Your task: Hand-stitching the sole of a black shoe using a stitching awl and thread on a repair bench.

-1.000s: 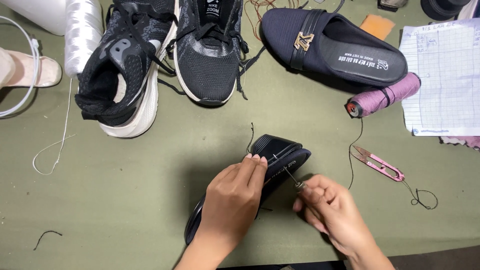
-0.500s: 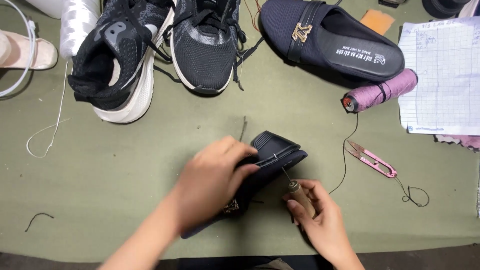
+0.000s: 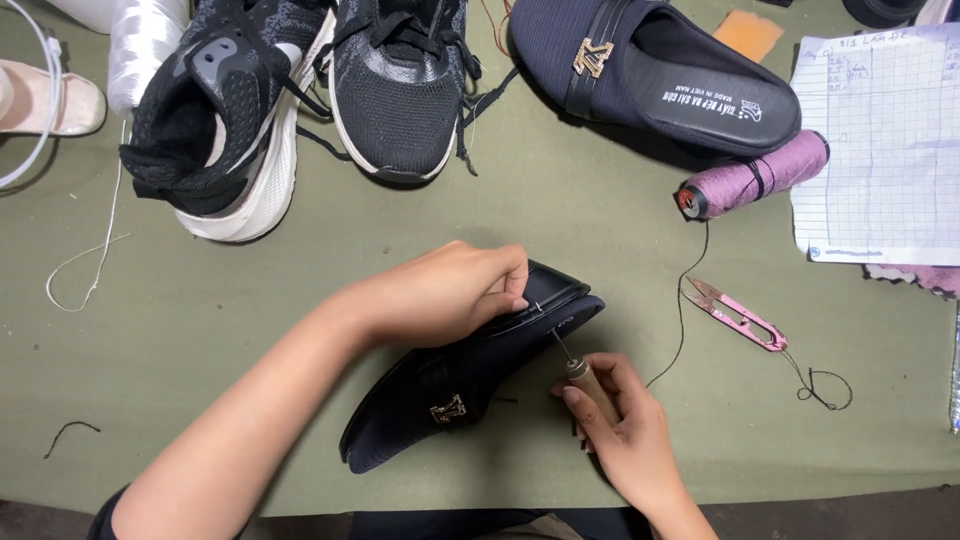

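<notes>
While the left hand presses down on the heel end of the dark navy shoe, its fingers are curled over the rim and clamp it against the green table. This shoe lies on its side near the middle of the table, heel toward 2 o'clock and toe toward 8 o'clock, with a small gold buckle facing up. At 4 o'clock from the shoe, the right hand is closed around the wooden handle of an awl, and the thin metal tip touches the edge of the sole.

I judge the shoe to be light, with a soft fabric upper that gives under pressure, while the sole edge looks stiffer. The smooth rim may slip, so a firm hold at the heel, close to the awl tip, seems the best place.

Farther right, at 2 o'clock from the shoe, lies a purple thread spool, and its dark thread runs down toward the awl. Pink thread snips lie just beside that thread, at 3 o'clock from the shoe.
</notes>
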